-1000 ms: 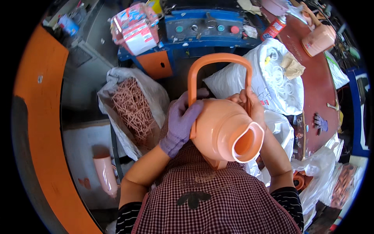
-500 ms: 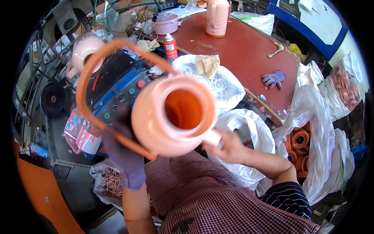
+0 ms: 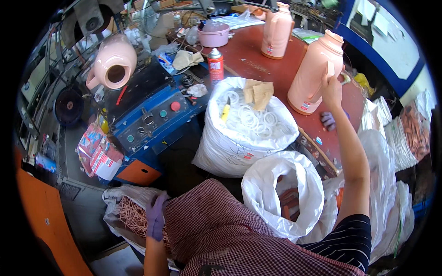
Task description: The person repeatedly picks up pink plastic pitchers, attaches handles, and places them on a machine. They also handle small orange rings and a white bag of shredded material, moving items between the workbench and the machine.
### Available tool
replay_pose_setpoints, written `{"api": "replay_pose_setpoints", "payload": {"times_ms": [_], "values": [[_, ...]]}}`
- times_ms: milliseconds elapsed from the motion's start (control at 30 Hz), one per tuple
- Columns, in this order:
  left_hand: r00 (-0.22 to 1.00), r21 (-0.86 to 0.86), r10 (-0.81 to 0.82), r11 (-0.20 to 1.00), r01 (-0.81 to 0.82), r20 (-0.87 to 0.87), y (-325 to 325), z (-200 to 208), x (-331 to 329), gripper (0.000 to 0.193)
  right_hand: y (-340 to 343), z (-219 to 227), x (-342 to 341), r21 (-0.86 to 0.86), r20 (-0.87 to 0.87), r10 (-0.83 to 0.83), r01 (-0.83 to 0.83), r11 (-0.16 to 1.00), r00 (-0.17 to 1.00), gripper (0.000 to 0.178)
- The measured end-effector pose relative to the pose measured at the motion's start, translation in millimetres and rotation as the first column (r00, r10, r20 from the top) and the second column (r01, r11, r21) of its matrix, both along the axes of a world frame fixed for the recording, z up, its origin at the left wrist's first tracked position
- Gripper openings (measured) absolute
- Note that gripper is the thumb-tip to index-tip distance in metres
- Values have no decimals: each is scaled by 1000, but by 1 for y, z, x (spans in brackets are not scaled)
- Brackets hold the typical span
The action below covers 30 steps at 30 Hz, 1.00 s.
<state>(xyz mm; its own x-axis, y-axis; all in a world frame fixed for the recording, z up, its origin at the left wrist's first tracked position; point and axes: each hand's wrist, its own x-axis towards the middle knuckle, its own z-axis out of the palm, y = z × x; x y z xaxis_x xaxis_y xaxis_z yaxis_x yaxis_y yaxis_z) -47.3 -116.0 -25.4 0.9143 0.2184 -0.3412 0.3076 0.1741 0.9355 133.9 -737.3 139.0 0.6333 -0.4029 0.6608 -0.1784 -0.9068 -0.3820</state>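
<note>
My bare right hand point(image 3: 332, 94) is closed around the side handle of a pink flask body point(image 3: 307, 76). The flask is at the right of the red table, with its base at or just above the tabletop. Down at the lower left, my left hand point(image 3: 157, 216) wears a purple glove. It is at the edge of a bag of thin pink sticks point(image 3: 131, 212); its fingers are too unclear to show a grip. Another pink flask point(image 3: 277, 34) stands farther back on the table. A third pink flask point(image 3: 113, 62) lies with its opening toward me at the left.
A white sack point(image 3: 230, 154) of clear rings, with a yellow-handled cutter, stands at centre. Nearer is an open white bag point(image 3: 306, 207) with orange parts. A blue control panel point(image 3: 154, 122), a red spray can point(image 3: 215, 65) and a lilac tub point(image 3: 213, 37) are around. A spare glove point(image 3: 328, 121) lies behind my arm.
The flask has moved from before me to the right of the table, turned from mouth-toward-me to upright. My left hand has left it for the stick bag. The orange hoop no longer shows.
</note>
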Motion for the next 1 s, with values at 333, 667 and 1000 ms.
{"api": "replay_pose_setpoints", "payload": {"times_ms": [333,667,1000], "values": [[830,356,544,756,-549,124,149,-80,-176,36,-35,-101,209,-246,-210,452,-494,834,867,25],[300,915,904,366,-172,-305,189,-174,-419,39,45,-153,140,-267,-312,533,-611,745,786,27],[107,796,793,577,181,-599,327,-230,-536,106,106,-180,33,-122,-592,452,-628,768,668,31]]}}
